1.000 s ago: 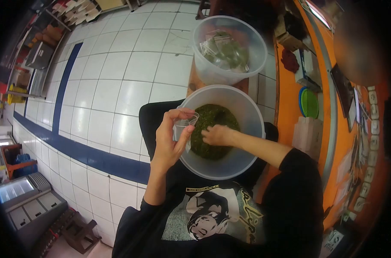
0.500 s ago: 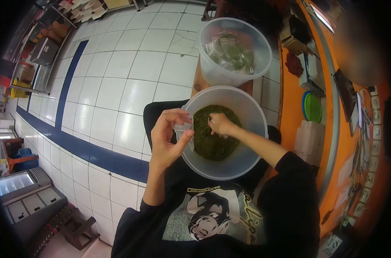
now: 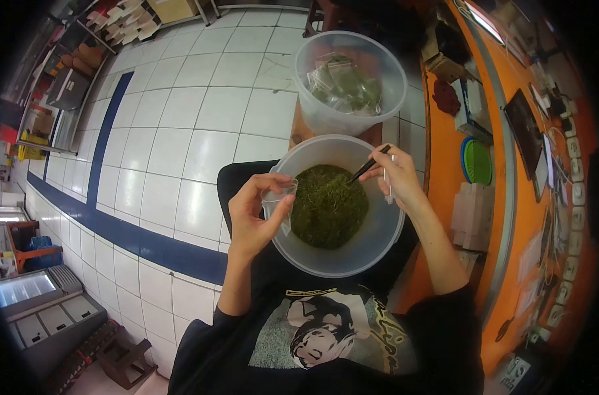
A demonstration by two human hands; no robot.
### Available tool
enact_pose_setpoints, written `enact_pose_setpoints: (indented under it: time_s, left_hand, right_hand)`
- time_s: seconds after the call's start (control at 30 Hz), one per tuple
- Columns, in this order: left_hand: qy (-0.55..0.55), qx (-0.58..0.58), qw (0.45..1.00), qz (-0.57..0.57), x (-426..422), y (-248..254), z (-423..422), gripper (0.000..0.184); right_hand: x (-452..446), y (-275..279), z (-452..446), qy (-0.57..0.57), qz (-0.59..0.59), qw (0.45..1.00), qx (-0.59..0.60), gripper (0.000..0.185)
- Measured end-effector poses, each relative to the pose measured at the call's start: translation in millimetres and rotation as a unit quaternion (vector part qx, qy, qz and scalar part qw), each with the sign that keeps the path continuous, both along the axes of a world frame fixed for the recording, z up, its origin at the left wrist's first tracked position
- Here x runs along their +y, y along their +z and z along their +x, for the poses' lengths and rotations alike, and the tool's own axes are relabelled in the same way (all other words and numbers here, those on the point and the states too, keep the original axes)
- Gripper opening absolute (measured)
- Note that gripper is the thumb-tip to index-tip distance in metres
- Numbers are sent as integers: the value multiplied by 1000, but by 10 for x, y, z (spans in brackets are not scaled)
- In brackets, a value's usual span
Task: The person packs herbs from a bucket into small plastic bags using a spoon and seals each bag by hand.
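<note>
A translucent round tub (image 3: 386, 227) stands between my legs with a wet, dark green chopped mixture (image 3: 329, 210) in its bottom. At the tub's left rim, my left hand (image 3: 256, 214) pinches a small clear plastic bag (image 3: 279, 195) between thumb and fingers. Over the right rim, my right hand (image 3: 399, 174) grips a slim dark utensil (image 3: 370, 164), its lower end slanting toward the mixture. Whether that is a spoon or tongs I cannot tell. A narrow pale strip (image 3: 389, 184) shows by the same hand, its kind unclear.
Just beyond is a second translucent tub (image 3: 306, 108) holding several filled green bags (image 3: 352, 82). To the right runs an orange counter (image 3: 437, 155) with a green round lid or basket (image 3: 478, 161), pale boxes (image 3: 472, 214) and a dark screen (image 3: 524, 128). A brown stool (image 3: 125, 359) stands lower left.
My right hand has risen out of the mixture toward the tub's right rim, bringing the dark utensil into sight. My left hand stays at the left rim with the bag. The view has shifted slightly.
</note>
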State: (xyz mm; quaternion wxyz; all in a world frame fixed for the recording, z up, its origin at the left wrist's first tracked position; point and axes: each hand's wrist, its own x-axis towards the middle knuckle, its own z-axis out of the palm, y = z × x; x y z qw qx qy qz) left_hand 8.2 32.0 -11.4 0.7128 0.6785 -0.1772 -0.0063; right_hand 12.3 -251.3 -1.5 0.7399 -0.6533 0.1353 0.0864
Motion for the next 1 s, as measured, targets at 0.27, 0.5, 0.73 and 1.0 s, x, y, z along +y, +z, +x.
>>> enact_pose_setpoints:
  time_s: [0.27,0.5,0.73,1.0]
  left_hand:
    - [-39,-64,992,98,-197,-33,-22,34]
    - [-29,-112,969,219,-473,-41,-124,62]
    - [-24,-149,962,228,-620,-130,-72,74]
    - [-5,-169,969,182,-620,-146,-90,74]
  right_hand:
    - [-153,174,-106,-64,23,997,-27,15]
    - [-129,511,-163,-83,-39,989,-113,14]
    - [301,601,-430,-58,-215,937,-269,9]
    - [126,415,-665,39,-340,926,-161,53]
